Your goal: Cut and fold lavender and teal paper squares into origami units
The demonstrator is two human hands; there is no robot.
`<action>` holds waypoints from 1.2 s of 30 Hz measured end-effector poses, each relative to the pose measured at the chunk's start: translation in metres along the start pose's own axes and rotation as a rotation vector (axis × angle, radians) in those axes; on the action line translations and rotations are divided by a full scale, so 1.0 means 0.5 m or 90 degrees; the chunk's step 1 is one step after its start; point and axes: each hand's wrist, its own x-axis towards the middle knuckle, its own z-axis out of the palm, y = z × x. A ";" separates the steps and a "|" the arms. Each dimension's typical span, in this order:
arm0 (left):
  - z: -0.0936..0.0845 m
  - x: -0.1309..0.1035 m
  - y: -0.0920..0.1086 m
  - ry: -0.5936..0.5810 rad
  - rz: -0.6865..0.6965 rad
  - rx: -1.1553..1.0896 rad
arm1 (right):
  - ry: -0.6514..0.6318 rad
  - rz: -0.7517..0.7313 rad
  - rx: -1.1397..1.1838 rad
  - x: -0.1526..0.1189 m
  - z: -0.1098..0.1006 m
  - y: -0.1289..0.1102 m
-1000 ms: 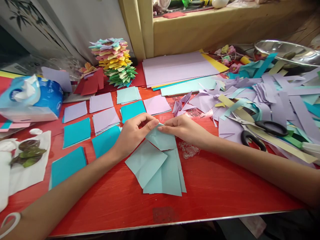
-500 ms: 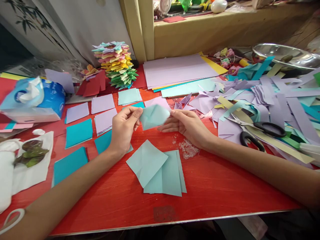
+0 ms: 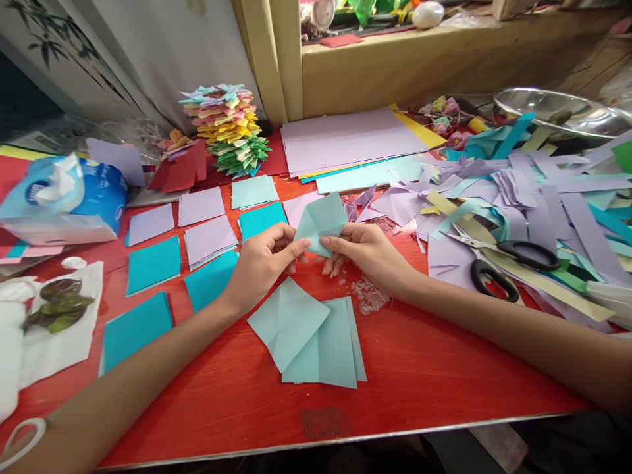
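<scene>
Clock centred on the pale blue sheet (image 3: pixel 323 217). Red surface (image 3: pixel 409 382) crowded. At 3: scissors (image 3: pixel 481 243) on tangled paper strips (image 3: pixel 548 204); metal bowl (image 3: pixel 602 122) at 2. Large lilac sheets (image 3: pixel 350 138) near 12–1; folded-paper tower (image 3: pixel 232 128) at 10; square stacks (image 3: pixel 153 264) 8–10; tissue pack (image 3: pixel 106 191) at 9. Loose squares (image 3: pixel 291 322), overlapping, at 6, just below the hands. Pale blue sheet: creased, raised between the hands; left hand (image 3: pixel 274 260) pinches it from 8, right hand (image 3: pixel 363 257) from 4, thumbs near its lower edge.
</scene>
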 end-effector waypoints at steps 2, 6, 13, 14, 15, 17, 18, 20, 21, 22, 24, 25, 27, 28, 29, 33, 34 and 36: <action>-0.001 0.000 -0.003 -0.001 -0.006 0.021 | -0.009 -0.017 0.008 0.001 -0.001 0.001; 0.001 0.003 -0.005 -0.032 -0.031 0.034 | 0.000 -0.032 -0.007 0.003 -0.001 0.001; 0.003 0.006 -0.008 -0.002 -0.007 0.041 | -0.019 0.005 -0.023 -0.001 0.000 -0.003; 0.003 0.006 -0.008 -0.010 -0.007 0.043 | -0.011 -0.001 -0.003 -0.001 0.000 -0.002; 0.003 0.006 -0.008 -0.018 -0.007 0.041 | -0.004 -0.007 0.015 -0.002 0.000 0.000; 0.003 0.007 -0.007 -0.021 -0.011 0.021 | -0.002 -0.008 0.030 -0.001 -0.001 0.002; 0.003 0.008 -0.007 -0.016 -0.015 0.004 | -0.005 -0.004 0.030 -0.001 -0.002 0.003; 0.003 0.009 -0.005 -0.003 -0.024 -0.032 | -0.013 0.004 0.029 -0.001 -0.002 0.004; 0.003 0.009 -0.005 -0.001 -0.026 -0.048 | -0.015 0.004 0.031 -0.001 -0.003 0.004; 0.002 0.010 -0.005 -0.003 -0.026 -0.060 | -0.016 0.003 0.031 -0.001 -0.003 0.004; 0.002 0.011 -0.007 -0.019 -0.026 -0.077 | -0.016 0.001 0.026 -0.002 -0.003 0.003; 0.001 0.012 -0.008 -0.028 -0.028 -0.082 | -0.015 0.001 0.023 -0.002 -0.002 0.002; 0.000 0.013 -0.012 -0.036 -0.035 -0.088 | -0.014 0.004 0.018 -0.002 -0.002 0.002; -0.001 0.013 -0.013 -0.036 -0.038 -0.088 | -0.014 0.007 0.018 -0.003 -0.002 0.002; -0.001 0.013 -0.014 -0.035 -0.042 -0.086 | -0.015 0.009 0.019 -0.003 -0.002 0.002; 0.000 0.011 -0.014 -0.023 -0.048 -0.069 | -0.021 0.009 0.031 -0.003 0.000 0.000; 0.001 0.010 -0.013 -0.016 -0.048 -0.064 | -0.022 0.008 0.035 -0.003 0.001 -0.001; 0.003 0.008 -0.009 0.000 -0.048 -0.053 | -0.020 0.008 0.031 -0.003 0.003 -0.004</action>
